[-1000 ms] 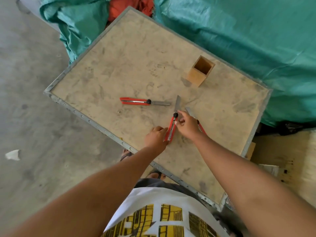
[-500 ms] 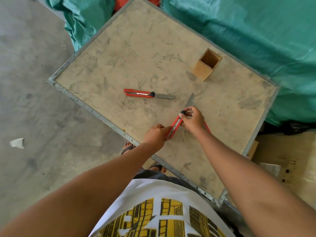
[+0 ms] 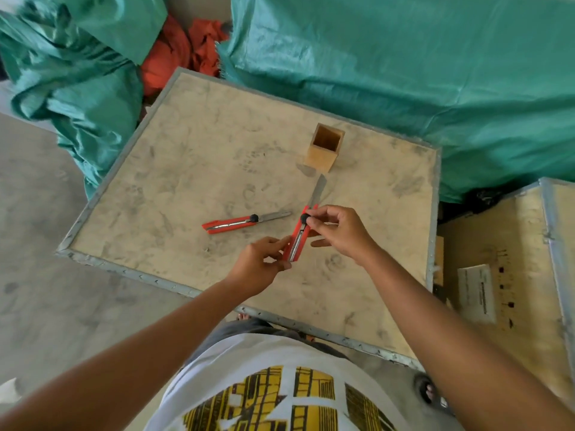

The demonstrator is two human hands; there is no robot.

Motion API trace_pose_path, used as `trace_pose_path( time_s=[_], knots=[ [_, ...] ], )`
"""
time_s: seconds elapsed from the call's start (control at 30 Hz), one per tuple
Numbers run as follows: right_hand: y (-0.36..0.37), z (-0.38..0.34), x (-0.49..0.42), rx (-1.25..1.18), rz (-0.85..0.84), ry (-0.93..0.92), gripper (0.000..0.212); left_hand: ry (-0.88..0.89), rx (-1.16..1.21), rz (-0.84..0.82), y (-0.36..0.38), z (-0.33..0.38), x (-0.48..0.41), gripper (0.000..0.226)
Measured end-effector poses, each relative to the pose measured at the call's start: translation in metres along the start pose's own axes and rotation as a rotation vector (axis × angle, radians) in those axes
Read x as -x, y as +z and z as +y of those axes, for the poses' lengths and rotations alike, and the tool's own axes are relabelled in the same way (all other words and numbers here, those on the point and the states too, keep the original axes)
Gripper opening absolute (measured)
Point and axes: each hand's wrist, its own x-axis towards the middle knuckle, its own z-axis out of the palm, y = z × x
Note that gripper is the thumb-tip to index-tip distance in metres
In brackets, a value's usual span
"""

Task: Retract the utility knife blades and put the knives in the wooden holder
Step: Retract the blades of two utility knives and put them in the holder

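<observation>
Holding one red utility knife [image 3: 298, 241] above the counter [image 3: 193, 169], the person is working on the retraction step. The left hand [image 3: 263, 265] is pinching the butt end of the handle between closed fingers, and the right hand [image 3: 337, 233] is closing thumb and forefinger on the black slider knob [image 3: 304, 218]. The blade [image 3: 318, 191] is sticking out far past the handle, pointing toward the wooden holder [image 3: 325, 147], so in my judgement this knife is not yet safe to stow. The next move is calling for a pull of the knob back along the handle until the steel is gone, then a lift across to the holder and a drop in.

Counting: two knives are plainly showing, the held one and a second knife [image 3: 231, 223] lying flat on the counter to the left, its blade also out. A third may be hiding under the right hand, but I cannot tell from this angle. There is one holder, standing upright near the far edge and appearing empty, well apart from both knives.
</observation>
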Motion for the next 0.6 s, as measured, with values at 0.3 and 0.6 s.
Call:
trace_pose_path(
  time_s=[0.3,0.6],
  knots=[
    [0.032,-0.010,0.022,0.284,-0.051,-0.100,0.023,0.035,0.129,-0.043,-0.033,0.009,-0.003,0.051],
    [0.048,-0.024,0.024,0.299,0.086,-0.177,0.018,0.109,0.147,-0.066,-0.059,0.022,-0.009,0.056]
  ],
)
